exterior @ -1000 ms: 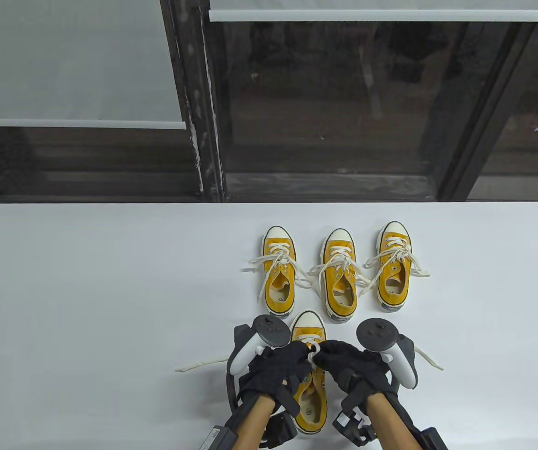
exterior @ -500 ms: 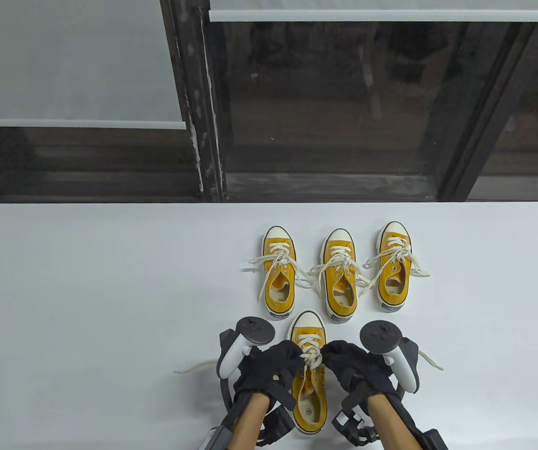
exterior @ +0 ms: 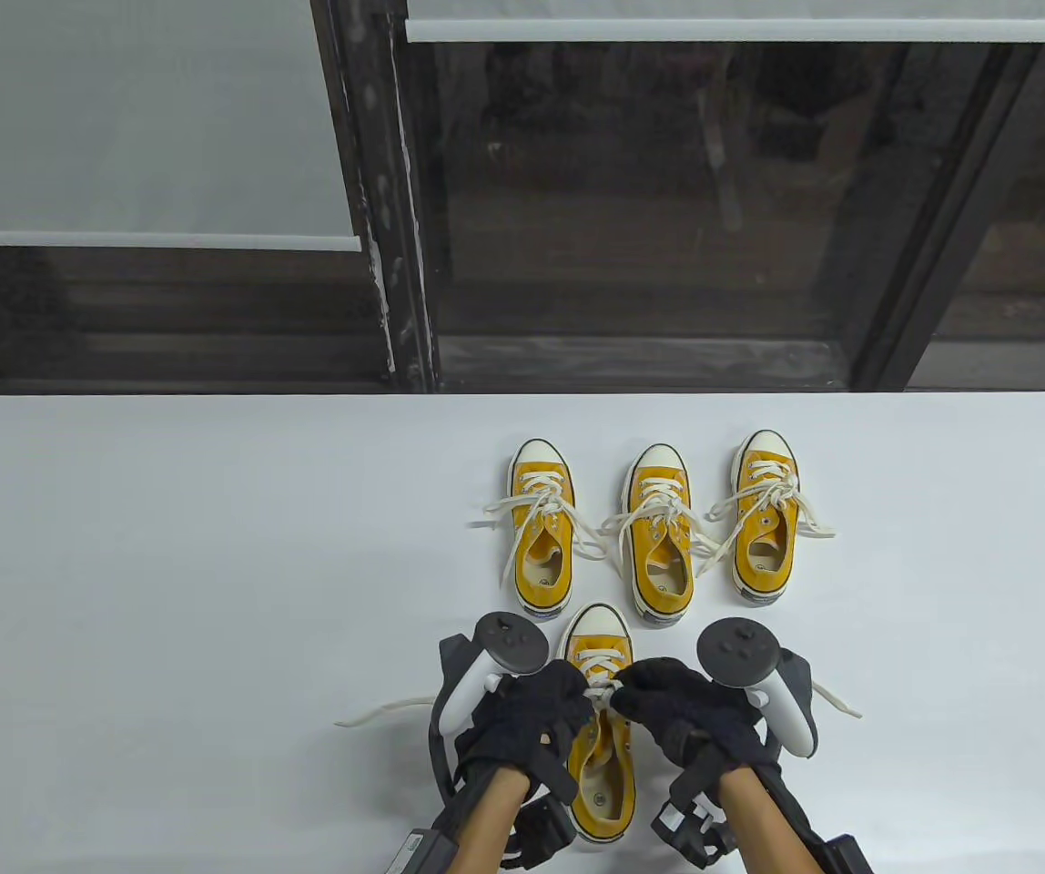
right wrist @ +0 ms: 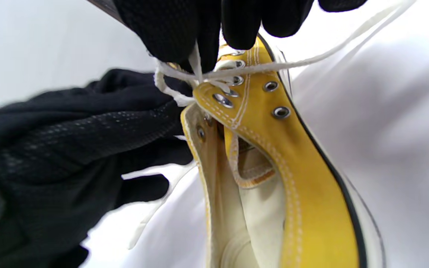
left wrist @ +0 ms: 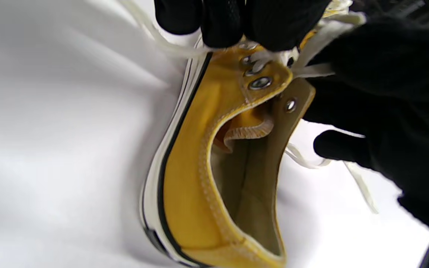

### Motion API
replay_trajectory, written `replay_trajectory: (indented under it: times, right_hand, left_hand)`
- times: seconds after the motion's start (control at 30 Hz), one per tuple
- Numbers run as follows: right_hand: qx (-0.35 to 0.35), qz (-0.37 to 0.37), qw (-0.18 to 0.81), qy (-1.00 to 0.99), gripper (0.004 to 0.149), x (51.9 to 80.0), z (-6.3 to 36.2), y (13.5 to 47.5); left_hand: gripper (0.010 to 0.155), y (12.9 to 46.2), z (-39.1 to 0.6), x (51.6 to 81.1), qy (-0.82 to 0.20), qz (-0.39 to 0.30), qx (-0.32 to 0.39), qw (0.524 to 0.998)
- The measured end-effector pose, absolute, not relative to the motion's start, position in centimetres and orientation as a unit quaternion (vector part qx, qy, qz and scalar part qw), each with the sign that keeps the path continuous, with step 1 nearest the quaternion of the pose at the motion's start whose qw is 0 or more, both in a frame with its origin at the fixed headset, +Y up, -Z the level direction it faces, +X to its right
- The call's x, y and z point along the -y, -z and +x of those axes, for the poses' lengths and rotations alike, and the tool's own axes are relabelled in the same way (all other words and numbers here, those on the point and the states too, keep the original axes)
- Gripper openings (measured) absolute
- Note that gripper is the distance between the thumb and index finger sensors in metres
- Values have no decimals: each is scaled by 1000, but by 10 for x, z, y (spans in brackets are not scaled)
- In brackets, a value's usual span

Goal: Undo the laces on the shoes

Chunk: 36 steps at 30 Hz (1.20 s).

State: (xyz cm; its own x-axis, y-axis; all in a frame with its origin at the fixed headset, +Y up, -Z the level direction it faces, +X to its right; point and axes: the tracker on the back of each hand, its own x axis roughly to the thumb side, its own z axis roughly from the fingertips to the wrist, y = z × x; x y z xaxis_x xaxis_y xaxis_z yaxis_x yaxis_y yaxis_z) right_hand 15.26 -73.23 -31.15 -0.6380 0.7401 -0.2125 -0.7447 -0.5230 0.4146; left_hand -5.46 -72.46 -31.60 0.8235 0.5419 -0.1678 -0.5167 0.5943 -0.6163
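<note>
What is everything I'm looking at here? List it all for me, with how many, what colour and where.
near shoe: 1, yellow with white toe cap, close to the table's front edge, between the two hands.
far shoes: 3, yellow with white toe caps, side by side in a row behind the near shoe, laces lying loose.
laces: cream-white; on the near shoe both hands work at them, loose ends trailing left and right on the table.
table: 1, white.
window blinds: 2, pale grey, behind the table.
trackers: 2, grey and white, one strapped to each hand.
left hand: black glove, at the laces.
right hand: black glove, pinching the laces.
</note>
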Motion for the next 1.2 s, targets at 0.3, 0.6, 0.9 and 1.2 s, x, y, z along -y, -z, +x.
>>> replay_trajectory:
  times: [0.3, 0.6, 0.9, 1.2]
  right_hand:
    - [-215, -12, 396, -893, 37, 731, 154, 311]
    - [-233, -19, 413, -880, 33, 738, 156, 313]
    - [-185, -22, 340, -922, 35, 733, 153, 312]
    - [-141, -49, 309, -939, 30, 730, 153, 308]
  left_hand:
    - [40, 316, -59, 724, -308, -332, 0, 892]
    - [43, 319, -61, 736, -354, -376, 8, 856]
    - [41, 319, -68, 734, -322, -342, -40, 882]
    - [61, 317, -62, 730, -322, -333, -13, 886]
